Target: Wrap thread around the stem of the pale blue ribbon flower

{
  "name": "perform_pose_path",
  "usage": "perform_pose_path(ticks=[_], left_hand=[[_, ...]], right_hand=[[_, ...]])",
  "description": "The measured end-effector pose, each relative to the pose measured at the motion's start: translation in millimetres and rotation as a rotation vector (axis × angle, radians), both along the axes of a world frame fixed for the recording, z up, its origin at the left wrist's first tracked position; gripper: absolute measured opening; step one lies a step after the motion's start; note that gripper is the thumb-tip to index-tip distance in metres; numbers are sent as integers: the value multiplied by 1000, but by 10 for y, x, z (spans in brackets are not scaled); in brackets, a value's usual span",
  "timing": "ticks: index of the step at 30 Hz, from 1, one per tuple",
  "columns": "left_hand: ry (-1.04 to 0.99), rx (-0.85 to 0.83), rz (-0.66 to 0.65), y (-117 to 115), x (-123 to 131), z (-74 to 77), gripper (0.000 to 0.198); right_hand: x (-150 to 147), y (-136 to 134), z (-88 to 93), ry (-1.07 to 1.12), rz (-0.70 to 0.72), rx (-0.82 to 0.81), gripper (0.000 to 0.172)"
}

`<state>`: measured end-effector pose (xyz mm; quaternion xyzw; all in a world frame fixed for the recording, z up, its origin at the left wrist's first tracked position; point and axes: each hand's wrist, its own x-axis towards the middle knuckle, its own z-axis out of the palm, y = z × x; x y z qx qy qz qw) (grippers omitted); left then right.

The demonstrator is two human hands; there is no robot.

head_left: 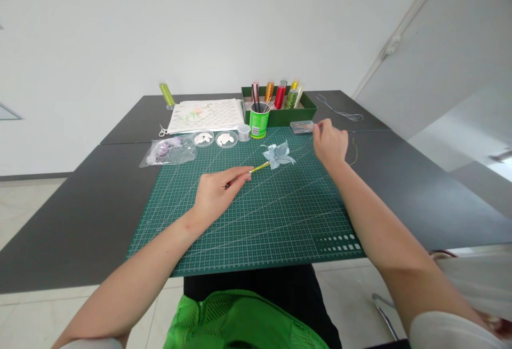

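My left hand (219,189) pinches the thin green stem (261,167) of a pale blue artificial flower (279,155). The blossom points right, above the middle of the green cutting mat (240,231). At the mat's far right edge, my right hand (331,143) is closed, thumb and fingertips together beside a small clear plastic case (302,127). Thin items lie inside that case. Whether the fingertips touch its right end or hold something tiny, I cannot make out.
Beyond the mat stand a green can (259,123) with tools and a dark green box (276,119) of colourful thread spools. Left of them are patterned sheets (206,116), two dishes of white pieces (226,139), a plastic bag (168,150) and white scissors (162,131).
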<state>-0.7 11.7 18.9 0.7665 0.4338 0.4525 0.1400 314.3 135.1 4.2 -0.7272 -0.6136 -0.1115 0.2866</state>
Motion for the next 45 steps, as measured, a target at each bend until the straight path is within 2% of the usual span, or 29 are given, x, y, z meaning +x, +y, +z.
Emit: perform_pose_path(ticks=[2,4,5,7,9,10,12,14,15,17,22,24,30,36,40,45], left_hand=[[1,-14,2,0,7,-10,21],[-5,-32,6,7,12,-17,21],[-10,-41,7,14,15,-20,21],[-21,-61,5,31,17,-29,21],[-37,-75,8,49,17,-40,21],[-45,-80,7,57,15,-47,20],[-60,-85,7,68,11,-61,20],[-64,-82,21,73,7,-71,20],[-63,-80,30,73,6,-75,20],[-62,-67,51,73,6,-77,20],[-59,-54,69,73,11,-75,20],[-58,-57,73,73,12,-78,20],[-53,-70,92,76,12,-82,20],[-11,-139,106,104,-2,-65,14],[47,-143,91,121,-15,-68,10],[110,-143,54,136,-31,-80,10]], right_hand=[[46,15,8,-79,-67,108,42],[-69,-30,5,-75,-11,175,43],[-181,-78,-4,-44,79,181,43],[-471,-225,-35,72,389,135,44],[-781,-430,-77,306,758,-49,46],[-921,-545,-97,462,881,-157,48],[-1143,-773,-126,754,1074,-346,54],[-1279,-960,-137,1046,1143,-466,58],[-1317,-1030,-135,1129,1155,-516,60],[-1347,-1119,-125,1150,1139,-543,59],[-1306,-1162,-106,729,914,-265,27],[-1283,-1161,-109,565,856,-184,24],[-1214,-1156,-98,125,900,-13,34],[-1095,-1135,36,-139,898,199,29],[-1020,-1109,110,-236,905,363,19],[-968,-1101,199,-341,905,465,18]])
